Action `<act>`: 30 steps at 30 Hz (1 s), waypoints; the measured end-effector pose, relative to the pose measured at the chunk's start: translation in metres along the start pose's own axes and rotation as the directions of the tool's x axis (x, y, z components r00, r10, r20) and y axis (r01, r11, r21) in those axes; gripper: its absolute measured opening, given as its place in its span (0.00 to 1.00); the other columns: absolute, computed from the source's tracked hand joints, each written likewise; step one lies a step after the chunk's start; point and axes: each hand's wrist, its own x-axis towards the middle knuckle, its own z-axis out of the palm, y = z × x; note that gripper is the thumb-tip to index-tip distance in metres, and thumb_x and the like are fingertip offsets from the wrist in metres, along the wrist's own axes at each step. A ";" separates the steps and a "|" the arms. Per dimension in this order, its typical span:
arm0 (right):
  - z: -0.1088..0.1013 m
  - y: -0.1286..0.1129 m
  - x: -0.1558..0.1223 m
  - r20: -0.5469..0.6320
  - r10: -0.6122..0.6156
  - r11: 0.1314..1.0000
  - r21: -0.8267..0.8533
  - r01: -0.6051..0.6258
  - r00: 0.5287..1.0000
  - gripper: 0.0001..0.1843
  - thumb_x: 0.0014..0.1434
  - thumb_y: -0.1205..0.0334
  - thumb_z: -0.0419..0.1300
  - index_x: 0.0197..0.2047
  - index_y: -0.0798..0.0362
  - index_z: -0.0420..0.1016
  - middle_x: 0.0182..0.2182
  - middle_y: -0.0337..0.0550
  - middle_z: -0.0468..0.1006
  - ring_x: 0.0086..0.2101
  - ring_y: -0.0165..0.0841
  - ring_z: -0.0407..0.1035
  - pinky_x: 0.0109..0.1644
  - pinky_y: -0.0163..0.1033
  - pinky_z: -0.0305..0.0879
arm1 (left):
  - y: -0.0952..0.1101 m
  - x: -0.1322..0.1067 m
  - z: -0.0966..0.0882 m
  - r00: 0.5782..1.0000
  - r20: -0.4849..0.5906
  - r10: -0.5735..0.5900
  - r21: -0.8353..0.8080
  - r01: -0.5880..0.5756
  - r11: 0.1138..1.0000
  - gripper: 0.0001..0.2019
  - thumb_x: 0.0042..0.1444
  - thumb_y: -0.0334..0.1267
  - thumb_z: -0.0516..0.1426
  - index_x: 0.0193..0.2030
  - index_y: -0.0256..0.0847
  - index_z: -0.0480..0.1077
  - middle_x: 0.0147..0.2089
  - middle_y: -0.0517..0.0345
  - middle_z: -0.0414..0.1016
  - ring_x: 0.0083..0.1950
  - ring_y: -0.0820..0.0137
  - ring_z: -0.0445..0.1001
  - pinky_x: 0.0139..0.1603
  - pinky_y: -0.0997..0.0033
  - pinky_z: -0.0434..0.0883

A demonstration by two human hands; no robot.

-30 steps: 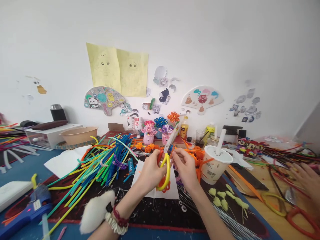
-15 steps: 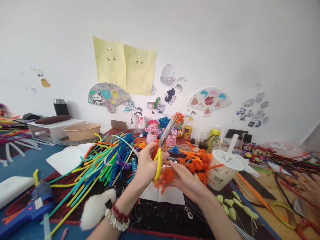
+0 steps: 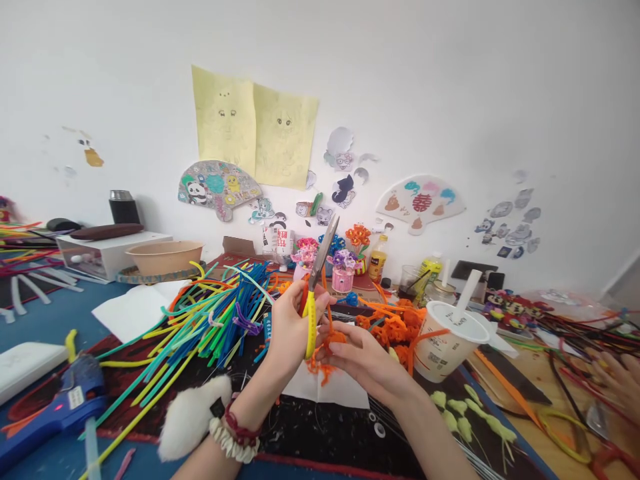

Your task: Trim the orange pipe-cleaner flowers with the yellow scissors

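Observation:
My left hand (image 3: 289,333) is closed around a pair of scissors (image 3: 311,321) with a yellow and red handle, and their blades point up, seemingly together. Its fingertips are close to an upright orange pipe-cleaner strand. My right hand (image 3: 365,357), fingers curled, holds an orange pipe-cleaner piece (image 3: 338,337) from which that strand rises. Orange scraps show just below the fingers, over a white paper sheet (image 3: 345,392). Whether the left fingertips grip the strand is hard to make out.
Bundled pipe cleaners (image 3: 220,320) lie left, with a blue glue gun (image 3: 75,400) nearer. A lidded cup with a straw (image 3: 445,347) stands right of more orange pieces (image 3: 395,330). Pipe-cleaner flower pots (image 3: 343,279) stand behind. Another person's hand (image 3: 620,383) is at the right edge.
The scissors have tilted more upright and shifted slightly left. My right fingers have curled in around the orange piece, covering more of it. The view has shifted slightly.

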 end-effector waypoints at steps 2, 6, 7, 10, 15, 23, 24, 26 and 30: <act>0.002 -0.001 0.000 -0.003 -0.038 0.998 -0.047 0.037 0.999 0.11 0.53 0.65 0.69 0.40 0.55 0.78 0.38 0.45 0.77 0.37 0.33 0.73 0.49 0.43 0.66 | 0.000 0.000 0.000 1.000 -0.027 0.002 -0.008 -0.003 1.000 0.14 0.46 0.44 0.65 0.32 0.41 0.66 0.27 0.65 0.74 0.19 0.78 0.68 0.18 0.79 0.65; 0.004 -0.006 -0.003 -0.001 -0.092 0.987 -0.129 0.091 0.996 0.12 0.53 0.66 0.69 0.42 0.54 0.77 0.38 0.44 0.77 0.40 0.33 0.72 0.51 0.41 0.64 | 0.000 0.003 -0.002 0.997 -0.077 -0.015 -0.031 0.013 0.999 0.14 0.46 0.44 0.65 0.32 0.40 0.67 0.24 0.67 0.73 0.18 0.79 0.67 0.17 0.81 0.61; 0.005 -0.008 -0.004 0.003 -0.097 0.985 -0.146 0.097 0.995 0.11 0.53 0.65 0.69 0.41 0.54 0.77 0.37 0.44 0.76 0.40 0.32 0.71 0.51 0.41 0.64 | 0.000 0.004 -0.002 0.996 -0.083 -0.026 -0.037 0.023 0.999 0.13 0.46 0.44 0.65 0.32 0.40 0.67 0.22 0.68 0.71 0.17 0.80 0.65 0.17 0.81 0.60; 0.006 -0.010 -0.007 0.033 -0.111 0.975 -0.192 0.115 0.993 0.10 0.53 0.65 0.69 0.40 0.54 0.77 0.36 0.43 0.76 0.40 0.32 0.70 0.49 0.39 0.65 | -0.001 0.004 -0.002 0.994 -0.077 -0.074 -0.054 0.070 0.996 0.13 0.46 0.44 0.65 0.31 0.40 0.68 0.20 0.69 0.70 0.16 0.81 0.61 0.16 0.82 0.59; 0.004 -0.008 -0.008 0.084 -0.127 0.950 -0.275 0.146 0.988 0.11 0.53 0.63 0.69 0.41 0.54 0.77 0.36 0.44 0.76 0.39 0.34 0.70 0.46 0.40 0.67 | -0.010 0.005 -0.004 0.979 -0.020 -0.202 -0.107 0.198 0.974 0.14 0.43 0.43 0.66 0.30 0.39 0.68 0.18 0.69 0.68 0.16 0.81 0.62 0.16 0.82 0.57; 0.004 -0.012 -0.009 0.060 -0.126 0.926 -0.352 0.139 0.990 0.13 0.52 0.59 0.69 0.42 0.52 0.78 0.36 0.43 0.76 0.40 0.35 0.70 0.46 0.40 0.67 | -0.019 0.004 -0.010 0.898 0.142 -0.416 -0.129 0.433 0.892 0.13 0.43 0.40 0.66 0.27 0.38 0.67 0.13 0.71 0.61 0.12 0.81 0.58 0.12 0.81 0.51; 0.005 -0.012 -0.008 0.059 -0.121 0.925 -0.355 0.134 0.991 0.13 0.52 0.59 0.69 0.41 0.52 0.78 0.36 0.43 0.76 0.40 0.35 0.70 0.46 0.41 0.68 | -0.017 0.004 -0.010 0.892 0.155 -0.424 -0.127 0.444 0.887 0.13 0.43 0.41 0.66 0.26 0.39 0.66 0.13 0.71 0.60 0.12 0.81 0.57 0.12 0.81 0.50; 0.006 -0.012 -0.007 0.048 -0.094 0.932 -0.347 0.105 0.994 0.16 0.51 0.59 0.70 0.43 0.52 0.78 0.36 0.44 0.76 0.38 0.35 0.71 0.44 0.42 0.68 | -0.013 0.005 -0.011 0.892 0.166 -0.420 -0.134 0.442 0.887 0.15 0.43 0.43 0.67 0.25 0.39 0.65 0.13 0.71 0.59 0.12 0.82 0.56 0.12 0.81 0.50; 0.005 -0.007 -0.006 0.052 -0.038 0.968 -0.247 0.050 0.998 0.19 0.53 0.57 0.68 0.47 0.53 0.75 0.37 0.44 0.76 0.31 0.31 0.71 0.38 0.40 0.68 | -0.008 0.008 -0.014 0.920 0.136 -0.368 -0.141 0.386 0.912 0.16 0.44 0.45 0.66 0.26 0.40 0.64 0.14 0.72 0.59 0.14 0.83 0.55 0.14 0.82 0.52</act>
